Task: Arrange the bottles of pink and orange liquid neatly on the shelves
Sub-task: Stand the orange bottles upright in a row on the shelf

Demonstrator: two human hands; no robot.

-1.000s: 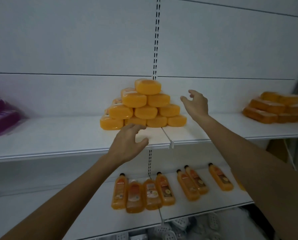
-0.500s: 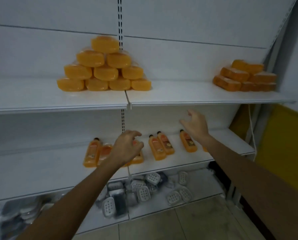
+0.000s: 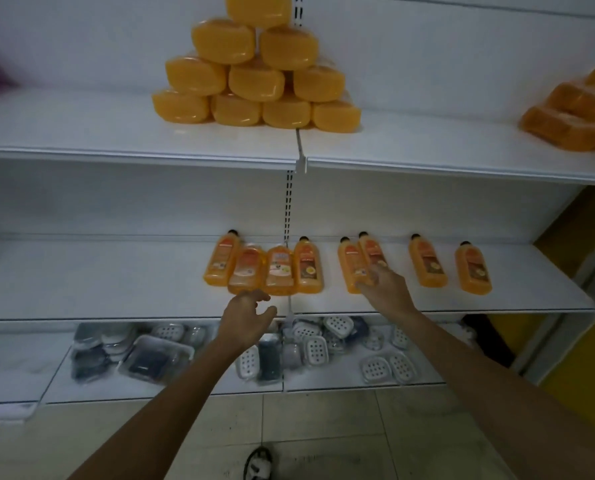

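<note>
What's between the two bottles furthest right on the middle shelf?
Nothing: in the head view only bare white shelf shows between the rightmost bottle and its neighbour. Both lie flat, apart, untouched by either hand.

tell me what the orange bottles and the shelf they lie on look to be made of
The orange bottles: probably clear, glossy plastic, since the orange liquid shows through around printed labels; caps look dark and matte. The shelf: likely white painted or coated metal, judging by its thin flat board, folded front edge and slotted upright behind; the finish looks smooth.
</note>
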